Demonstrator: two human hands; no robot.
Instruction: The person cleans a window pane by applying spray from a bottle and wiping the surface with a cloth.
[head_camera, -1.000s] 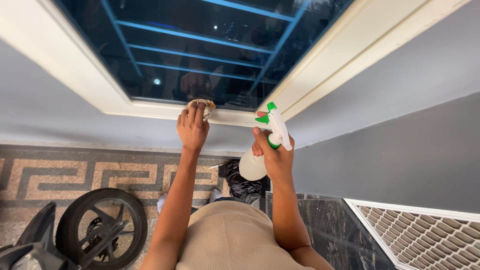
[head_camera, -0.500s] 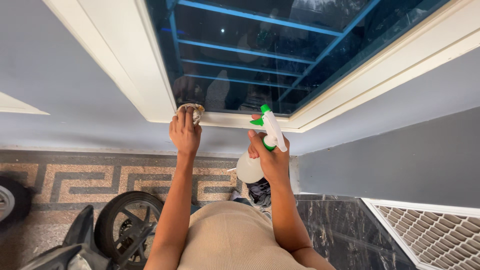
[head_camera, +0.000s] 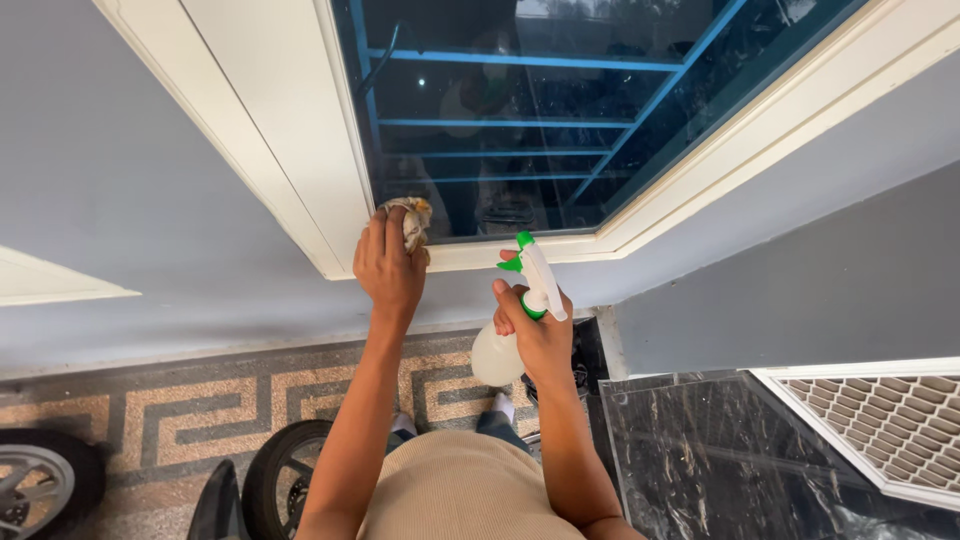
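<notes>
Glossy dark glass pane (head_camera: 560, 150), seemingly painted matt frame (head_camera: 300, 130), translucent plastic spray bottle (head_camera: 505, 345), crumpled cloth (head_camera: 413, 222).

The patterned floor (head_camera: 200, 400), tiled with a tan key border, runs below the grey wall (head_camera: 150, 200). Two black wheels (head_camera: 275, 475) stand on it beside that border.

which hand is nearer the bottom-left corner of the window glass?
Left. The left hand presses a cloth at that corner of the window glass; the right hand holds a spray bottle lower, to its right.
</notes>
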